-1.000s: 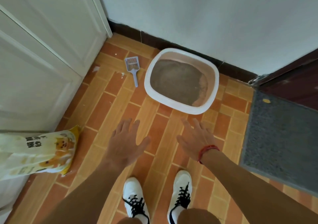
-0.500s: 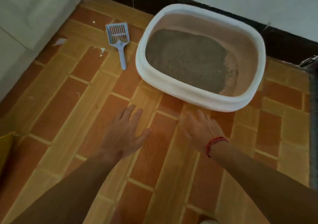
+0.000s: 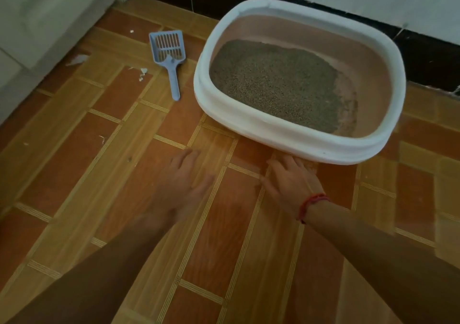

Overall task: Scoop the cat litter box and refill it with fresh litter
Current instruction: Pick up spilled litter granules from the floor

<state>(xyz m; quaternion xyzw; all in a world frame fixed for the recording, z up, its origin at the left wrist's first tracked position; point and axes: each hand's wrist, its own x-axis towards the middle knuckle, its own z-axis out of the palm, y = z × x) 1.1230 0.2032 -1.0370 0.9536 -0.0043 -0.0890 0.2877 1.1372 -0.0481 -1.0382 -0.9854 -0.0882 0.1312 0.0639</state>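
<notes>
Both hands empty, fingers spread flat: left hand (image 3: 183, 186) lower centre, right hand (image 3: 290, 181) just below litter box (image 3: 293, 134). Scoop (image 3: 169, 57) upper left on floor.

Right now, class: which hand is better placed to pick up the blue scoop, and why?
Left. The left hand is open, empty and nearer the scoop; the right hand lies before the litter box, farther away.

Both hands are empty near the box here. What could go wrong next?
1. The right hand is by the near rim of the litter box; pulling or tipping it there could slide the litter, lying mostly to one side, over the edge.
2. The scoop lies close beside the box; shifting the box that way may knock it.
</notes>
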